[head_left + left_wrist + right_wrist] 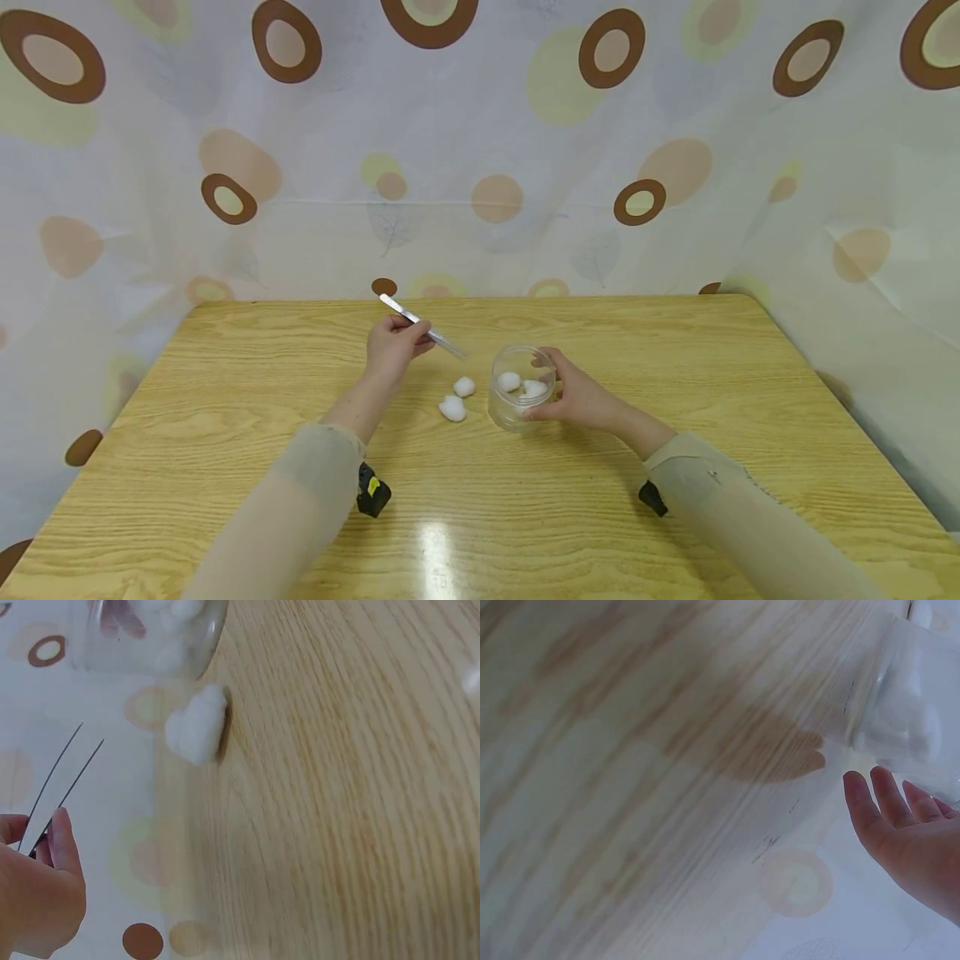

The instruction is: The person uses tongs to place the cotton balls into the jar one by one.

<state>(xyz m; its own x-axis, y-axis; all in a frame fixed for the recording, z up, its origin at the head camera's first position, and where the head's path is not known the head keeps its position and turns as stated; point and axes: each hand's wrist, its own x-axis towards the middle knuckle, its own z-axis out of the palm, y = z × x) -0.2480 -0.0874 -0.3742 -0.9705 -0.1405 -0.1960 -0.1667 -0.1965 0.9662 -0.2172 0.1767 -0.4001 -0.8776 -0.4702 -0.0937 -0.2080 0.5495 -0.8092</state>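
My left hand (392,348) pinches metal tweezers (411,315) between thumb and fingers. In the left wrist view the two arms of the tweezers stand apart, with nothing between the tips. My right hand (581,398) holds a clear round jar (512,417) from its right side, thumb in front and fingers behind. Inside the open-topped jar lie white cotton balls (508,382). On the table just left of the jar are two more, a smaller cotton ball (464,387) and a larger one (452,408) in front of it. The tweezers' tips point toward the jar, above the tabletop.
The wooden table (225,467) ends at the back against a patterned curtain (465,242), which also hangs along both sides. Black wrist devices (372,492) show under both forearms.
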